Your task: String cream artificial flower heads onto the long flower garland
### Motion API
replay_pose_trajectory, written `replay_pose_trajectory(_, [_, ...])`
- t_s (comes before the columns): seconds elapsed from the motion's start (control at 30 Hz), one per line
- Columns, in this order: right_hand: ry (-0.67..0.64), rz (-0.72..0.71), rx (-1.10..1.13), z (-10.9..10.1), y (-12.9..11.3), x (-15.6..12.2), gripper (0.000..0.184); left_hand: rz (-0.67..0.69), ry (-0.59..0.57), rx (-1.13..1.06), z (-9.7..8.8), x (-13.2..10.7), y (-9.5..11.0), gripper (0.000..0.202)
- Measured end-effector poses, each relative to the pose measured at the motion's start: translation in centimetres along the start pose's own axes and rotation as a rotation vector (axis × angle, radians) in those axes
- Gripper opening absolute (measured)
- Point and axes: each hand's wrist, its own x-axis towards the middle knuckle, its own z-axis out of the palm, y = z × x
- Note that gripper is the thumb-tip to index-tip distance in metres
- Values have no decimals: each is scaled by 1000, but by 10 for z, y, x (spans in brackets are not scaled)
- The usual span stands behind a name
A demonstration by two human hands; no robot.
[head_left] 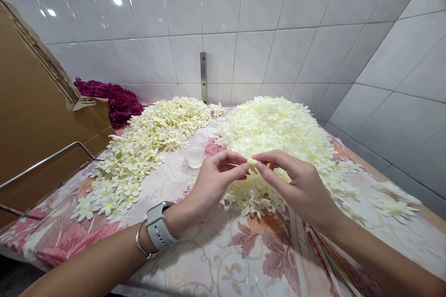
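Pinching a small pale artificial blossom at twelve o'clock with left hand and right hand, near a creamy flower heap at one o'clock, ideally pressing lightly to avoid creases.

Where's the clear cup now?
In the head view, the clear cup sits left of centre on the tablecloth, between the left flower heap and right flower heap, beyond the left hand.

Cardboard; purple heap beside it; metal strip against tiled wall.
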Motion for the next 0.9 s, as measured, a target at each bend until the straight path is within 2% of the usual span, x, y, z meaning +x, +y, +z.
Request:
replay_pose_trajectory(0.1, [-19, 53, 19, 0, 0, 0, 15, 1, 20, 26, 0, 0, 0, 10])
replay_pose_trajectory(0.23, [-20, -8, -33, 3, 1, -3, 16, 32, -3, 29, 0, -1, -1, 9])
replay_pose_trajectory(0.33, [9, 9, -66, 4, 2, -4, 17, 57, -20, 78, 1, -2, -2, 5])
replay_pose_trajectory(0.47, [35, 73, -22, 0, 1, -2, 19, 100, -5, 129, 1, -2, -3, 3])
replay_pose_trajectory(0.67, [11, 202, 130, -6, -2, 2, 10, 108, 6, 120, -1, 0, -4, 2])
replay_pose_trajectory(0.9, [140, 395, 307, -12, 11, 7, 13, 95, 33, 155, -1, 0, -2, 3])
